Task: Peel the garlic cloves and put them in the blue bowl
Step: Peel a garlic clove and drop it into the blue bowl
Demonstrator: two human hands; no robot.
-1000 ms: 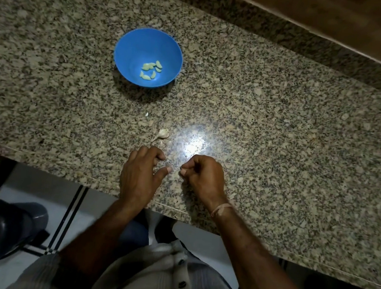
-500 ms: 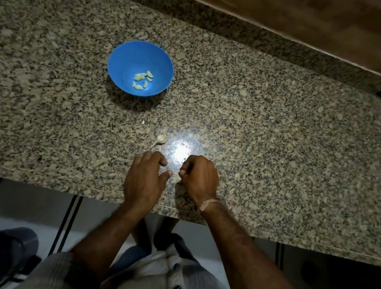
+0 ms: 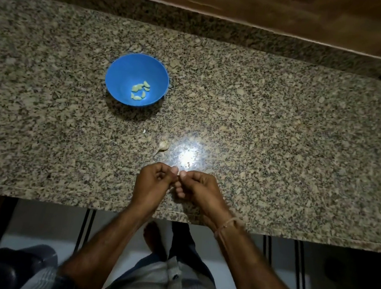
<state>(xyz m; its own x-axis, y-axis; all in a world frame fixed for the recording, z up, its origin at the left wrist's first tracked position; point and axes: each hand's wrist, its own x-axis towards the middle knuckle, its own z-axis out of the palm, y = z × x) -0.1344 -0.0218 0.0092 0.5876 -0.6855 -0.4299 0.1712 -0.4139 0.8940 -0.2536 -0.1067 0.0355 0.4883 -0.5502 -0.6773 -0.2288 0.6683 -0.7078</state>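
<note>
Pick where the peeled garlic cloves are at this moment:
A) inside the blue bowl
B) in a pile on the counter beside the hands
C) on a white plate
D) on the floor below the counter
A: the pale peeled cloves lie together on the bottom of the blue bowl, which stands on the granite counter.

L forearm (image 3: 105, 242) and R forearm (image 3: 251, 262) bare, reaching fwd and converging. L hand (image 3: 153, 184) and R hand (image 3: 203, 190) close together, backs up, fingers curled in. Thumb and index tips of both hands meet at the far side, touching. R lower fingers tucked toward L palm. Whether anything's pinched btwn tips: too small to tell.
</note>
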